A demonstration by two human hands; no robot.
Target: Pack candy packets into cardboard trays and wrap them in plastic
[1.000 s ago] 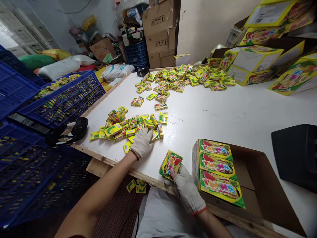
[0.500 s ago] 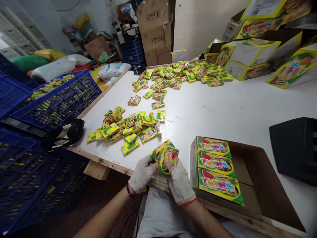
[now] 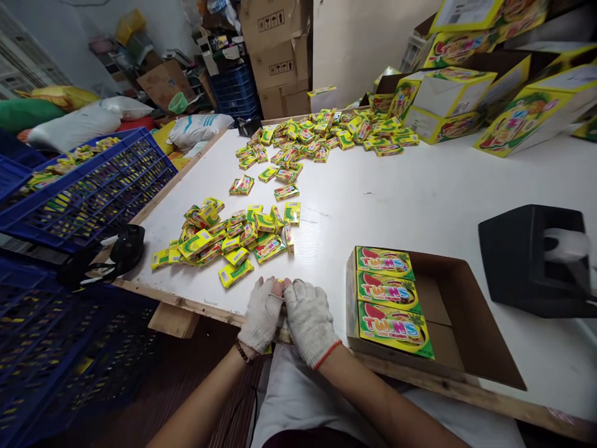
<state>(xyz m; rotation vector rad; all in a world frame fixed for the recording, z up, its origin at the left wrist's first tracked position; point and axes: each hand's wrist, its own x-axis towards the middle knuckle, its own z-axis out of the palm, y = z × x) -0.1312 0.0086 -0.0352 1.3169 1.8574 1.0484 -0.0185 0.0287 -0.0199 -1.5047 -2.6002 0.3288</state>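
Observation:
My left hand (image 3: 260, 316) and my right hand (image 3: 308, 320), both in white knit gloves with bare fingertips, meet at the table's near edge. Their fingers are curled around small yellow boxes, almost wholly hidden, with only a thin yellow sliver showing between the hands. Just beyond my hands lies a pile of small yellow-green boxes (image 3: 236, 274), some printed "TWINS". To the right of my right hand stands an open brown carton (image 3: 450, 286), with three larger TWINS boxes (image 3: 388, 292) in a row along its left side.
A black tape dispenser (image 3: 513, 261) stands at the right. More small boxes (image 3: 321, 140) are heaped at the table's back, near display boxes (image 3: 454, 93). Blue crates (image 3: 107, 186) and a black object (image 3: 128, 249) are at the left edge.
Both hands have closed over the small boxes, which showed plainly between them before and are now covered. The view has shifted slightly right, bringing more of the tape dispenser in.

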